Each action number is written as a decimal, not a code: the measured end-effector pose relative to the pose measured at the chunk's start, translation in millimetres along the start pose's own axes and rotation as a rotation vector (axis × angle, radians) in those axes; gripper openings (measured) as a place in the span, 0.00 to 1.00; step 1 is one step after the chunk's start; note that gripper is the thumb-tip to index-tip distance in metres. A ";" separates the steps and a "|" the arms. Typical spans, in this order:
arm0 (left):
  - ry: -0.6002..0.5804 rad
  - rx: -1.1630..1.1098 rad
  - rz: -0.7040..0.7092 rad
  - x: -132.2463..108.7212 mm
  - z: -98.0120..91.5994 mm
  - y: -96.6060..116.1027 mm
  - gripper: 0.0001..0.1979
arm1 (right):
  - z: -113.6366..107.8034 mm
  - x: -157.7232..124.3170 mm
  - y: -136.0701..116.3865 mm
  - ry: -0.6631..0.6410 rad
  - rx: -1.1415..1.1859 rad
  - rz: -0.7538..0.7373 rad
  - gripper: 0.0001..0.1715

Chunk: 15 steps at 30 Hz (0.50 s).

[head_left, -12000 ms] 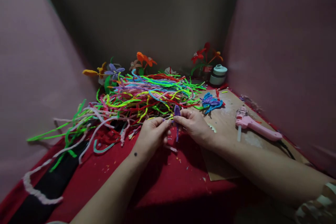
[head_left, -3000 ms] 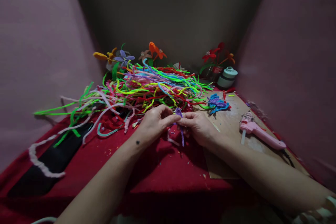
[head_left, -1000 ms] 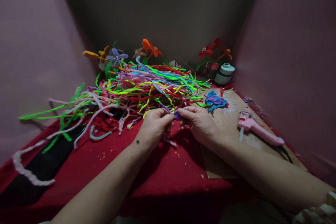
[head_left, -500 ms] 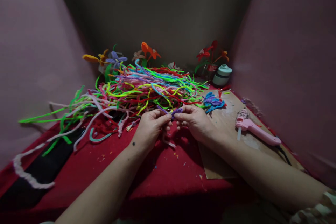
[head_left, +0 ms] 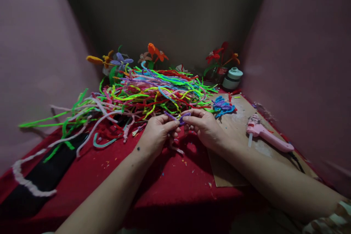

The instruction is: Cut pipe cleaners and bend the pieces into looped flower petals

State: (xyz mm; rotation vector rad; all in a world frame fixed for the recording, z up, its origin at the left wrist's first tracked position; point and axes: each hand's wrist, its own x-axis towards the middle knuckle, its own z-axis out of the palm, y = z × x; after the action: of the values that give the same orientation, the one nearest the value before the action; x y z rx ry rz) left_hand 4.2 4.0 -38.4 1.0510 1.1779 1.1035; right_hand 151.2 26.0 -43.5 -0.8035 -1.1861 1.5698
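A short purple pipe cleaner (head_left: 182, 120) is pinched between my two hands, above the front of the pipe cleaner heap. My left hand (head_left: 159, 130) grips one part of it, with the end sticking up past the fingers. At its other side, my right hand (head_left: 203, 124) presses the curled part between thumb and forefinger. The fingers hide some of its length. Just behind my hands lies the big heap of coloured pipe cleaners (head_left: 153, 91). To the right of my right hand rests a blue and purple pipe cleaner piece (head_left: 223, 106).
A pink glue gun (head_left: 265, 137) lies on a brown board (head_left: 227, 173) at the right. Pipe cleaner flowers (head_left: 120, 61) and a pale green jar (head_left: 232, 79) stand at the back. A black flat object (head_left: 41, 179) lies left on the red cloth (head_left: 170, 190).
The purple pipe cleaner's right part now curls more into a loop at my right fingers. Both hands stay in nearly the same place.
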 end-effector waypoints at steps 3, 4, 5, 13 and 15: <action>0.005 0.050 0.014 -0.3 2.6 0.0 0.10 | -0.9 0.2 -1.0 0.045 -0.057 0.012 0.09; 0.008 0.066 0.021 -0.6 3.9 0.1 0.11 | -0.8 0.0 -1.5 0.068 -0.060 0.017 0.10; 0.010 0.077 0.026 -1.0 5.3 0.2 0.11 | -0.5 -0.3 -2.0 0.079 -0.056 0.026 0.11; 0.013 -0.007 0.092 -0.1 8.2 -2.1 0.09 | 2.7 -0.4 -3.3 0.115 0.009 0.018 0.12; 0.030 -0.033 0.100 0.9 7.0 -3.3 0.09 | 1.1 1.3 -1.7 0.086 0.041 0.048 0.12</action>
State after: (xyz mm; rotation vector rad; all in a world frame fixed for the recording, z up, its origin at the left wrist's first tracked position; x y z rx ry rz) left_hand 11.5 4.0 -41.1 1.0805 1.1370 1.2161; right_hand 150.3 27.0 -41.5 -0.8695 -1.0770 1.5779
